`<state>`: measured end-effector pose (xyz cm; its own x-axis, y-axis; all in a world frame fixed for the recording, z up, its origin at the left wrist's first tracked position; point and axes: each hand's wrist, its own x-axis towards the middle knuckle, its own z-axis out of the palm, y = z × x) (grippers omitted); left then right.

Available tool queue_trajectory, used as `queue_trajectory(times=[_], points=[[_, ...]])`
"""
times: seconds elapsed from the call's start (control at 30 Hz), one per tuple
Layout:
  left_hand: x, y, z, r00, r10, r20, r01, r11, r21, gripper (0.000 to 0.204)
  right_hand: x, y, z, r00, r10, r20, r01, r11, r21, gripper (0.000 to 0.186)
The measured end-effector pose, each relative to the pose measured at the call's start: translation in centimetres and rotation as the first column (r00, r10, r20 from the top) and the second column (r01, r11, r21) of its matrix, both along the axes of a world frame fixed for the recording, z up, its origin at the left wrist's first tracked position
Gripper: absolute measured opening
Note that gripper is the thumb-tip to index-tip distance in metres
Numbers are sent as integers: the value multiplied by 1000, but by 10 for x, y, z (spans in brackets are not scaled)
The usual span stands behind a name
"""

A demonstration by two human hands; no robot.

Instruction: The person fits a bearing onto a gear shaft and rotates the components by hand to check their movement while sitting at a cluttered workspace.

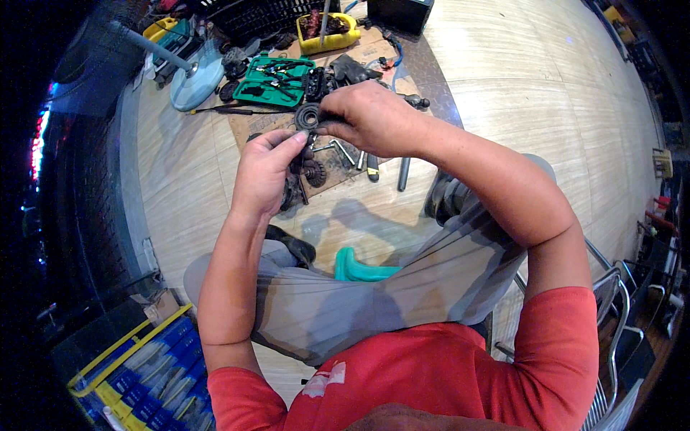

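Over a sheet of cardboard, a dark round ring-shaped part (307, 116), bearing-like with a hole in its middle, is held up between both hands. My left hand (262, 172) pinches its lower edge, thumb on top. On its right side, the closed fingers of my right hand (374, 118) grip the rim; their tips are partly hidden. Below lies a dark toothed gear (314, 173), close to my left wrist. Beside it are a bent metal wrench (343, 152), a black-and-yellow handle (372, 168) and a grey metal tube (404, 174).
Beyond my hands lie an open green tool case (251, 74) and a yellow cut-open jug (351, 36) of dark reddish bits. A black crate (241, 25) stands behind. A pale-blue round stand base (190, 90) is at left, a teal plastic piece (359, 269) between my legs.
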<state>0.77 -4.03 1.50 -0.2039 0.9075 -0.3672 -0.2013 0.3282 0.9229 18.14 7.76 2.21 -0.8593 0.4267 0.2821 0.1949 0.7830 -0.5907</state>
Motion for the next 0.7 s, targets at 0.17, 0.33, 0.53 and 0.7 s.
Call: queue_trajectory(times=[0.17, 0.33, 0.53, 0.7], points=[[3, -1, 2, 1000, 10, -14, -10, 1000, 27, 16, 1, 1, 10, 986, -10, 165, 42, 981, -191, 23], [3, 0, 1, 998, -29, 50, 30, 999, -29, 18, 0, 0, 9, 993, -19, 114, 27, 997, -71, 24], [0, 0, -3, 998, -19, 58, 23, 998, -63, 17, 1, 1, 2, 1000, -6, -11, 6, 999, 38, 23], [1, 1, -4, 1000, -9, 24, 9, 1000, -8, 15, 1, 1, 3, 1000, -5, -8, 6, 1000, 15, 24]])
